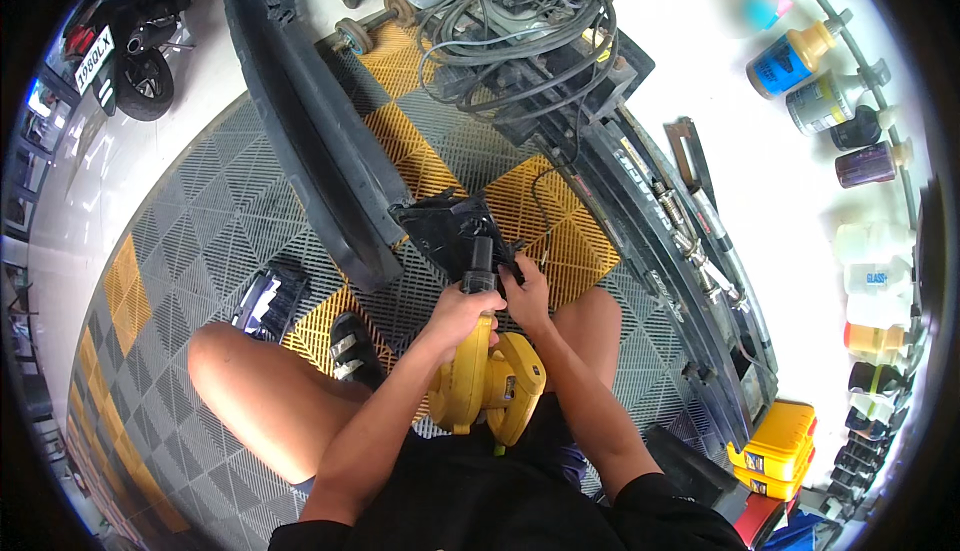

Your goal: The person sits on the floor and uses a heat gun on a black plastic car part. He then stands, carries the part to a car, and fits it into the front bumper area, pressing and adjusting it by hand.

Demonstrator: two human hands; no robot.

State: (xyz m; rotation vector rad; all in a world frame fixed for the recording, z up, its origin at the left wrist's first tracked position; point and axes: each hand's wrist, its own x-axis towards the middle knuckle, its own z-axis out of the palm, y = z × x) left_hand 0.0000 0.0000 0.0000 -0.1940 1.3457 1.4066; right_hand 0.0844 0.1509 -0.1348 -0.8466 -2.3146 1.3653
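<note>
A yellow handheld blower point(462, 376) lies in front of my body, its black nozzle tube point(481, 259) pointing away from me. My left hand point(462, 313) is wrapped round the blower at the base of the nozzle. Just beyond, a black plastic part point(440, 233) with an open, hollow-looking side faces the nozzle's tip. My right hand point(527, 289) grips the near right edge of this part, its fingertips partly hidden. Two long dark bumper-like pieces point(310, 141) lie to the left of the part.
Coiled black cable point(520, 41) tops machinery at the back. A long dark rail assembly point(650, 241) runs down the right side. Yellow cases point(775, 446) stand at lower right, and bottles point(785, 61) line the right wall. A motorcycle point(140, 71) is at far left.
</note>
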